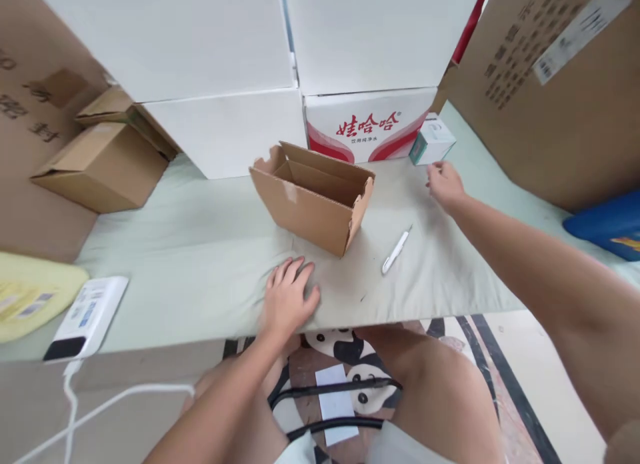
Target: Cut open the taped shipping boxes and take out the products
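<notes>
My left hand point(290, 296) lies on the pale green cloth, fingers spread, just in front of an open-topped brown cardboard box point(313, 214). The cardboard box stands upright with ragged short edges, and its visible inside looks bare. My right hand point(445, 184) is farther off to the right, fingers curled together, close to the lower edge of a small white and green box point(433, 140). What those fingers hold, if anything, is hidden. Between my hands, a white utility knife point(397, 251) rests on the cloth, its tip pointing away.
White cartons point(370, 125) are stacked along the back. Large brown cartons stand left and right point(550, 97), with a smaller cardboard box point(107, 164) at left. A yellow package point(35, 294), a white power bank point(90, 316) with a cable, and a blue container point(607, 224) sit at the sides.
</notes>
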The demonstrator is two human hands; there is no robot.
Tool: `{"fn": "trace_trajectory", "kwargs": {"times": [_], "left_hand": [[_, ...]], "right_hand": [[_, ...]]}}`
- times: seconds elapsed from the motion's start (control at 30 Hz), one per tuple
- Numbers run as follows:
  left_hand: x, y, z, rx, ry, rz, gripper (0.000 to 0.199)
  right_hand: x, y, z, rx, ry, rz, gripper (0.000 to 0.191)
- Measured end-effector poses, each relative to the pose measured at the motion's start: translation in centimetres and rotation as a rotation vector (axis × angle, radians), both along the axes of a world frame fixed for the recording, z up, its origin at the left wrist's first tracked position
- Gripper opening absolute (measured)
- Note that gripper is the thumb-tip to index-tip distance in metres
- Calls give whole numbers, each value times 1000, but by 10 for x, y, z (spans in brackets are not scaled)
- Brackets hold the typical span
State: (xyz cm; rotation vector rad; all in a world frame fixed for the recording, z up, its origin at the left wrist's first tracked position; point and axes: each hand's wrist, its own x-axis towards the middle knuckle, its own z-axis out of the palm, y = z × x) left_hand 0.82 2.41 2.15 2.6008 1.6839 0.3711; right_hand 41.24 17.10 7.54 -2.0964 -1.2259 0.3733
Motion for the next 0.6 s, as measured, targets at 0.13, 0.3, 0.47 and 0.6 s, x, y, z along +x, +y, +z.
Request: {"fn": "trace_trajectory", "kwargs": {"times": [0.13,0.3,0.47,0.6], "left_hand": [[3,-5,4,-39,-61,17,44],[4,-9,3,-55,-116,43,43],[3,-13,2,-51,-133,41,42],[2,-13,2,-32,-148,47,39]], "right_hand": [[-82,-65,47,-20,185,160,34],[-168,-86,105,-235,469,110,40],[-185,-92,119,-389,651,-37,13],[-163,-119,107,-377,781,-78,8]]}}
